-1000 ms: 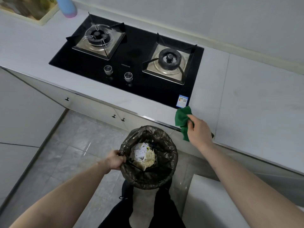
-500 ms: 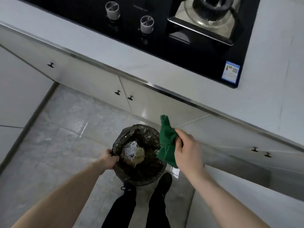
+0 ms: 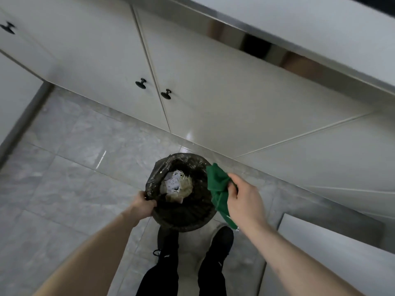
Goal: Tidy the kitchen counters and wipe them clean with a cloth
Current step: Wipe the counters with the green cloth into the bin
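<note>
While the right hand (image 3: 245,199) hangs above the floor with its fingers curled round a bunched green cloth (image 3: 218,189), the cloth droops from that grip at the right side of a bin (image 3: 181,218), its upper corner overlapping the bin's rim. The left hand (image 3: 143,205) grips the opposite, left side of the rim, fingers closed on the edge of the black liner bag (image 3: 156,178) that lines the bin. Inside lie crumpled paper and wrappers (image 3: 175,184), white and yellowish; what exactly they are is hard to tell from above. Below the bin stand the person's two dark shoes (image 3: 221,240) and dark trouser legs on a grey tiled floor (image 3: 64,178). Beyond the bin rise white cabinet doors (image 3: 213,92), two of them meeting at a pair of black knobs (image 3: 141,83). Above runs the counter's metal edge strip (image 3: 277,54), with the pale counter (image 3: 320,24) at top right.
</note>
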A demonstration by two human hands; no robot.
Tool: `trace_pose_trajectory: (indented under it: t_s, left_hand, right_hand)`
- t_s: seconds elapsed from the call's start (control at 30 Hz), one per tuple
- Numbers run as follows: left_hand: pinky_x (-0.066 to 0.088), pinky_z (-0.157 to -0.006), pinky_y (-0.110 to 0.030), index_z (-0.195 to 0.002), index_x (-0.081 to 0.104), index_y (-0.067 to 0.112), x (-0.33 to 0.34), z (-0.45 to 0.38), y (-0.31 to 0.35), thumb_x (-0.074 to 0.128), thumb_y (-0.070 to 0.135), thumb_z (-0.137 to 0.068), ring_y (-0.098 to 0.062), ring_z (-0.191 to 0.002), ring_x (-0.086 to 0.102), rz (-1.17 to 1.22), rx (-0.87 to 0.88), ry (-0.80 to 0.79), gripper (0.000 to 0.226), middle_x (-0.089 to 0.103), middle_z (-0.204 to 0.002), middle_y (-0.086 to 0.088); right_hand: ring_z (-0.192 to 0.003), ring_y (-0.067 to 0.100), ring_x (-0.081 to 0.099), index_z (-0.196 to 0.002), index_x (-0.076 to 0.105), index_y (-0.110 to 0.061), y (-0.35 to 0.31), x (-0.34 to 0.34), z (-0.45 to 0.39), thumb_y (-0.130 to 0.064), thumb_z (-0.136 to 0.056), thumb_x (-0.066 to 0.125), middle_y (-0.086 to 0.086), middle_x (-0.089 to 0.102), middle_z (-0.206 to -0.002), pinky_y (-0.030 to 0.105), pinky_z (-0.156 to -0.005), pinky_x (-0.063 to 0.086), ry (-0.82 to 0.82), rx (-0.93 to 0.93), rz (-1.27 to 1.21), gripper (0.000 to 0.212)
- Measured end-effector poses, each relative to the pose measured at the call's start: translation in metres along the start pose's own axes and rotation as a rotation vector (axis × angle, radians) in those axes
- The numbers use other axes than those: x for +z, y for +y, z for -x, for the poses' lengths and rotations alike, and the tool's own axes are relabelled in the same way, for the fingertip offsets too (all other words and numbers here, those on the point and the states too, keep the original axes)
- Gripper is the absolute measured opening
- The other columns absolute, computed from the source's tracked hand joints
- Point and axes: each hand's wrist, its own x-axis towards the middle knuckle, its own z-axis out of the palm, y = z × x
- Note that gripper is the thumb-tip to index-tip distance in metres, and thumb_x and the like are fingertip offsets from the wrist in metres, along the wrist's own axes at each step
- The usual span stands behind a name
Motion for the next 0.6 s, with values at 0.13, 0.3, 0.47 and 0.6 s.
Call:
trace_pose_trajectory:
  t_s: [0.13, 0.3, 0.47, 0.6]
  left_hand:
    - [0.055, -0.072, -0.043, -0.089, 0.06, 0.007, 0.008, -0.006, -0.003, 0.064, 0.006, -0.093, -0.03, -0.08, 0.063, -0.033, 0.05, -0.005, 0.006, 0.066, -0.095, -0.02]
    - [0.061, -0.081, -0.037, -0.118, 0.053, 0.006, -0.006, 0.015, -0.001, 0.084, 0.035, -0.073, -0.019, -0.096, 0.062, -0.164, 0.065, -0.001, 0.062, 0.062, -0.109, -0.005]
    - [0.057, -0.074, -0.03, -0.103, 0.068, 0.005, -0.039, 0.092, 0.031, 0.076, 0.006, -0.075, -0.027, -0.1, 0.067, -0.427, 0.187, -0.081, 0.029, 0.069, -0.101, -0.01]
    - [0.053, -0.079, -0.026, -0.116, 0.063, 0.015, -0.064, 0.204, 0.081, 0.073, 0.024, -0.08, -0.024, -0.103, 0.065, -0.631, 0.294, -0.121, 0.039, 0.065, -0.108, -0.004]
  right_hand:
    - [-0.081, 0.006, 0.059, -0.123, 0.067, -0.031, 0.005, 0.003, 0.007, -0.015, -0.103, 0.045, -0.019, 0.065, -0.092, 0.009, -0.063, 0.038, -0.011, 0.012, 0.003, 0.033]
    - [-0.072, -0.005, 0.053, -0.13, 0.065, -0.028, -0.007, -0.019, 0.026, -0.015, -0.104, 0.045, -0.014, 0.069, -0.098, 0.001, -0.06, 0.038, -0.017, 0.075, -0.005, 0.036]
    - [-0.079, 0.0, 0.061, -0.132, 0.063, -0.03, -0.044, -0.073, 0.066, -0.018, -0.105, 0.042, -0.01, 0.071, -0.104, 0.007, -0.062, 0.038, 0.011, 0.126, -0.036, 0.036]
    - [-0.092, 0.016, 0.066, -0.133, 0.062, -0.029, -0.084, -0.137, 0.112, -0.02, -0.105, 0.041, -0.003, 0.073, -0.112, 0.022, -0.074, 0.043, 0.041, 0.151, -0.075, 0.037]
